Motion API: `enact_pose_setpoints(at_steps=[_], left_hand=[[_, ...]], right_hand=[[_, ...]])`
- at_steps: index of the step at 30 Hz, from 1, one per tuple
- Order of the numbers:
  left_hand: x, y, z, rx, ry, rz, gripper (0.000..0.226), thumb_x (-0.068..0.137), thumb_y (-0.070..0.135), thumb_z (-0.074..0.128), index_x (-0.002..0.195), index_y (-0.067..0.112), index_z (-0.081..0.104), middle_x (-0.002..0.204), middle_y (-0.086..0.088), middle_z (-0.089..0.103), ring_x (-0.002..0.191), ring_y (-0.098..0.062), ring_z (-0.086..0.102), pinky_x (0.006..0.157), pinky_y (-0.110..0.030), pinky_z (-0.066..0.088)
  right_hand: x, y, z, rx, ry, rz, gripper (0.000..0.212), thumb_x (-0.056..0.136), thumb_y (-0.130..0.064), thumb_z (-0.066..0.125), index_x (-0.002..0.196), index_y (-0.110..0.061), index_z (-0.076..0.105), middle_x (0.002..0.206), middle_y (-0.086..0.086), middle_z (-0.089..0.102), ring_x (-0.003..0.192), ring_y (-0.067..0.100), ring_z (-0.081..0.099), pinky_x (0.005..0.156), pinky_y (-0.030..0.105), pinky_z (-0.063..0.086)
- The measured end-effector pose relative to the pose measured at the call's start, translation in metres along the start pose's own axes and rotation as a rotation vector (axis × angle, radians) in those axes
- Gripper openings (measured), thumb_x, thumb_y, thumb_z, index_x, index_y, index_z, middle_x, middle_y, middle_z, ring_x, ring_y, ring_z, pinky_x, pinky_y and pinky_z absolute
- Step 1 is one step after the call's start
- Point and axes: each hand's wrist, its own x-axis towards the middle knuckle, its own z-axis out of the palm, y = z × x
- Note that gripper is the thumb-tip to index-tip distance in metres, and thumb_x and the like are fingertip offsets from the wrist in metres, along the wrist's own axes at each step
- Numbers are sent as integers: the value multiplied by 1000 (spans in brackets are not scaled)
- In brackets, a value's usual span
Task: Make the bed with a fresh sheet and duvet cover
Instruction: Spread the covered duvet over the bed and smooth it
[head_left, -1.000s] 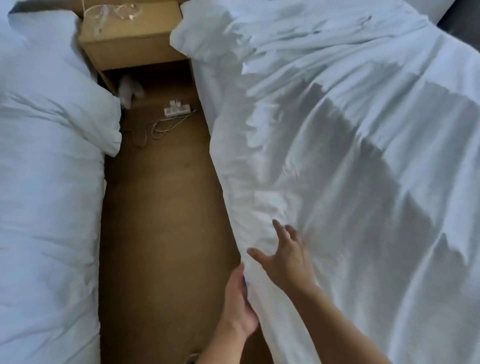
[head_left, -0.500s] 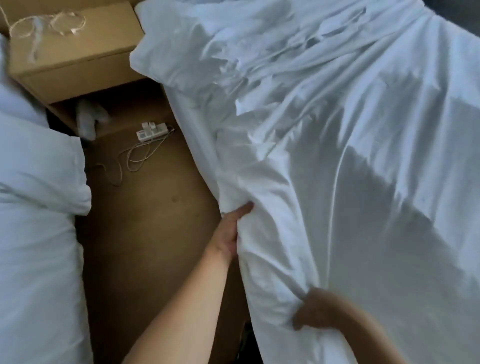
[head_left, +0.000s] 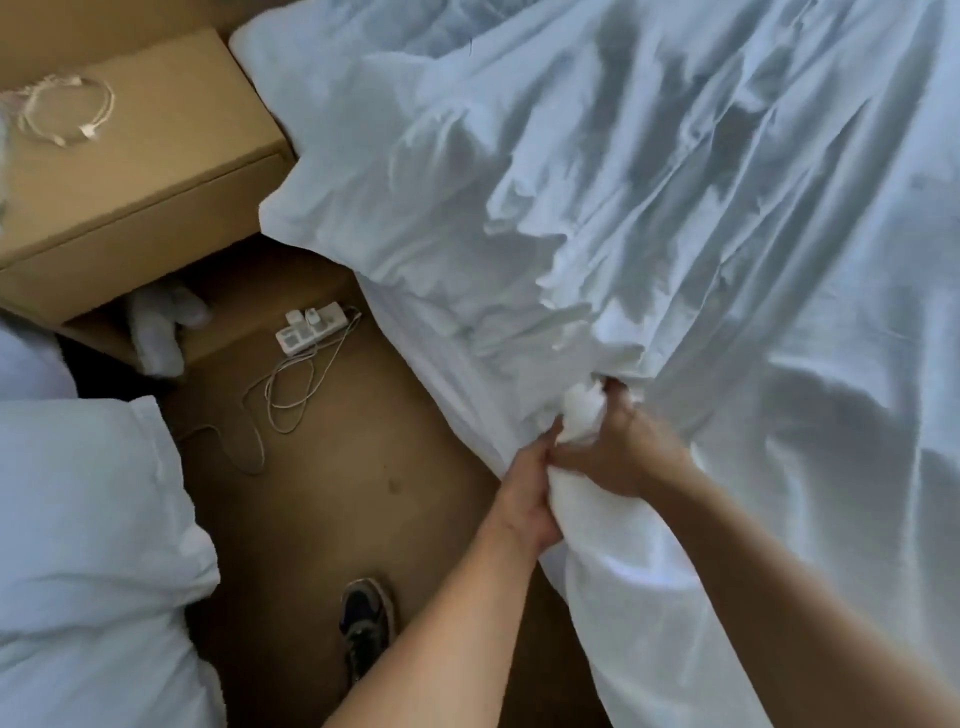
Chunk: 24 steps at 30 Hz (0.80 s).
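Observation:
A crumpled white duvet cover (head_left: 701, 218) lies across the bed on the right and hangs over its left side. My left hand (head_left: 527, 499) grips a bunch of this white fabric at the bed's edge. My right hand (head_left: 618, 452) is right beside it, its fingers curled round the same gathered bunch, partly buried in the folds. Below the cover a strip of white sheet (head_left: 441, 358) shows along the mattress side.
A second white bed (head_left: 88, 545) fills the lower left. A wooden nightstand (head_left: 135, 171) with a coiled cable on top stands at the back. On the brown floor lie a power strip (head_left: 310, 329) with cords, and my shoe (head_left: 366, 623) stands there.
My two hands have come together at the bed's edge and both now clutch the bunched fabric. A second ago the right hand lay flat on it. The view has shifted towards the headboard.

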Motion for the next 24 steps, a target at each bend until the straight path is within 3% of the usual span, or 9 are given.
enact_pose_setpoints(at_steps=[2,4,7,9,13,16,20,22,24], left_hand=[[4,24,-19,26,-86,-58,44,93,22,70,132,4,64,129,-22,65,123,-37,61,102,-46,50],[4,62,-39,-26,-145,-16,49,91,9,69,138,2,57,136,-24,60,125,-40,59,102,-48,49],[14,116,-44,-115,5,10,57,95,36,65,142,6,54,142,-22,56,132,-40,54,112,-52,41],[32,157,-34,-132,101,5,66,94,57,57,142,10,57,142,-19,57,133,-38,54,116,-53,37],[60,224,-9,48,39,63,37,93,32,70,122,10,73,133,-17,65,124,-34,62,98,-46,54],[43,249,-37,126,-76,45,45,83,14,80,127,8,69,139,-20,59,129,-38,57,101,-46,51],[21,313,-54,-31,-18,166,83,70,46,88,140,13,59,142,-18,57,130,-40,55,104,-54,49],[33,340,-35,117,65,24,80,53,39,98,123,11,72,133,-18,65,118,-37,65,88,-48,58],[51,358,-25,227,104,-60,64,54,28,97,114,11,77,130,-16,67,114,-33,68,86,-44,58]], right_hand=[[10,-8,-13,198,-117,25,141,41,-74,87,154,-28,17,144,0,49,127,24,52,101,35,44],[10,-14,-15,383,-97,56,136,31,-81,86,146,-39,29,141,-10,50,122,15,55,101,35,48],[-1,-22,7,187,-164,222,128,52,-84,75,158,-38,19,155,-5,41,134,25,49,107,36,44],[-1,-27,17,92,-172,304,132,49,-90,68,159,-40,16,158,-7,39,137,25,47,107,33,43],[16,-38,7,112,-210,343,146,27,-98,61,156,-39,29,154,-2,46,137,24,47,104,29,41],[24,-52,-6,16,-314,351,117,56,-77,78,154,-32,34,144,-1,55,128,20,55,89,20,41],[73,-101,-50,-165,-437,295,71,77,-59,77,132,-15,62,132,6,65,101,15,65,87,24,46],[106,-153,-81,-134,-244,210,43,82,-43,74,115,-16,70,120,10,70,103,25,67,84,28,49],[135,-205,-104,-70,133,113,18,83,-30,63,96,-19,69,108,12,71,102,33,66,75,30,46]])
